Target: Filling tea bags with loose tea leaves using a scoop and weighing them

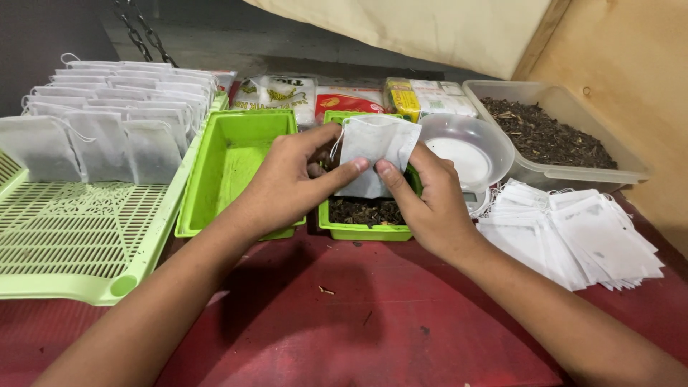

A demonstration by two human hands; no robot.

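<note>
Here, a small white paper filter bag (376,147) with a thin drawstring, pinched at its lower edge between thumb and fingers of both the left hand (287,179) and the right hand (430,197), held up just above a small green plastic tub (362,229) of dark dried leaves. Beside the left hand, an empty green plastic tub (229,168) and a pale green slotted tray (79,236) bearing rows of filled bags; by the right, a loose heap of flat white empty bags (580,236), a clear round bowl (469,147), a clear box of dried leaves (552,132).
</note>
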